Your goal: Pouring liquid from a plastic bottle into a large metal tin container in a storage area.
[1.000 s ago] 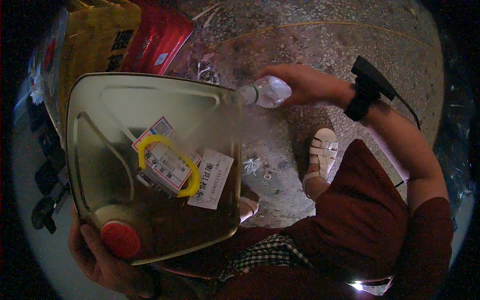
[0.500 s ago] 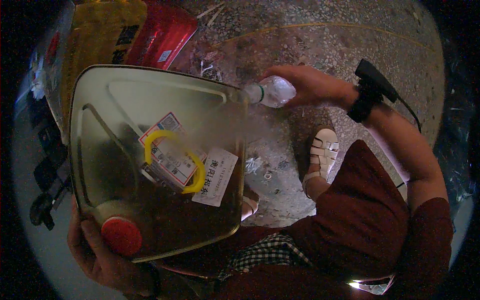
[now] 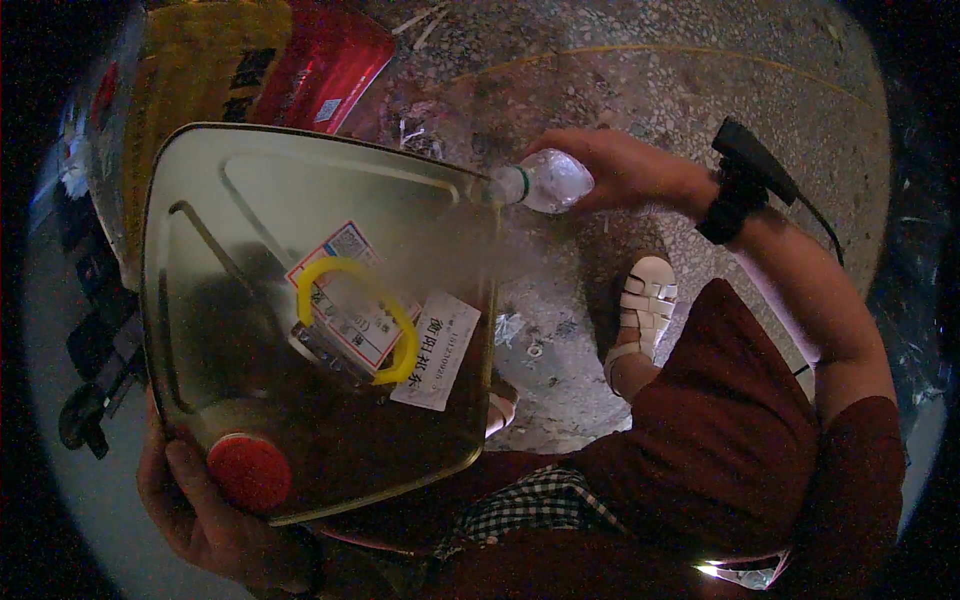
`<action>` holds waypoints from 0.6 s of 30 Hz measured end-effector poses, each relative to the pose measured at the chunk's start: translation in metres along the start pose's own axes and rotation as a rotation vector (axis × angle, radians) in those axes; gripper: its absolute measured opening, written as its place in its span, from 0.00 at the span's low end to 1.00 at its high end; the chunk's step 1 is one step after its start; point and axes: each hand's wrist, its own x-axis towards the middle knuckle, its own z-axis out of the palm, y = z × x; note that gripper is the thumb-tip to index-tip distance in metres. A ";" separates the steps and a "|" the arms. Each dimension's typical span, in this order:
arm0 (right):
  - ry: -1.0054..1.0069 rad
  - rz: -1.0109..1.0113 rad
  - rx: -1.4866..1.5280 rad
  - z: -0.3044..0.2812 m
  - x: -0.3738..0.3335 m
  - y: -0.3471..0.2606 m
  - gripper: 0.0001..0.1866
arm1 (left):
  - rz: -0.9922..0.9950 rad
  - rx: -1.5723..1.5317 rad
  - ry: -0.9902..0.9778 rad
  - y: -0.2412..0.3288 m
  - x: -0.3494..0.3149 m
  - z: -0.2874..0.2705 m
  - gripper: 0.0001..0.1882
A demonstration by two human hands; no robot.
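Note:
A square metal tin point(image 3: 205, 335) fills the left half, its top facing up at me. A red round cap point(image 3: 248, 472) sits at its lower left corner; a yellow handle point(image 3: 335, 268) is at its middle. My left hand point(image 3: 220, 530) grips that lower corner, thumb beside the cap and fingers at the side. My right hand point(image 3: 625, 165) is closed around a clear plastic bottle point(image 3: 558, 182). The bottle lies tilted, its neck with a green ring at the tin's upper right corner. A blurred patch hides whether neck and tin touch.
White labels point(image 3: 440, 360) are stuck on the tin's top. Beyond it stand yellow-brown and red packages point(image 3: 330, 70). Speckled stone floor point(image 3: 720, 80) spreads to the right, with small litter point(image 3: 510, 325) on it. My sandalled foot point(image 3: 648, 305) stands close by.
The tin has shifted very slightly to the right and tilted a little, with my left hand still on it. The bottle and my right hand have stayed almost in place.

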 end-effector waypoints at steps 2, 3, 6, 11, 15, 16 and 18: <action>0.000 -0.007 -0.005 0.000 0.001 0.000 0.39 | 0.027 -0.042 -0.030 -0.001 0.002 -0.006 0.14; -0.003 -0.009 -0.013 0.000 0.002 0.000 0.38 | 0.028 -0.041 -0.029 0.000 0.001 -0.005 0.14; -0.024 -0.009 0.018 -0.001 0.002 -0.001 0.38 | -0.003 -0.024 0.012 0.003 -0.001 -0.002 0.14; 0.026 0.004 -0.077 -0.002 0.000 0.006 0.38 | 0.006 -0.068 -0.014 0.005 -0.002 0.001 0.14; 0.063 -0.020 -0.108 -0.003 0.002 0.003 0.38 | 0.021 -0.067 -0.017 0.003 0.000 -0.001 0.14; 0.062 -0.020 -0.108 -0.003 0.002 0.002 0.38 | 0.024 -0.054 -0.017 0.003 0.000 -0.001 0.14; 0.079 -0.058 -0.155 -0.004 0.001 0.000 0.38 | 0.027 -0.039 -0.018 0.005 -0.001 0.001 0.14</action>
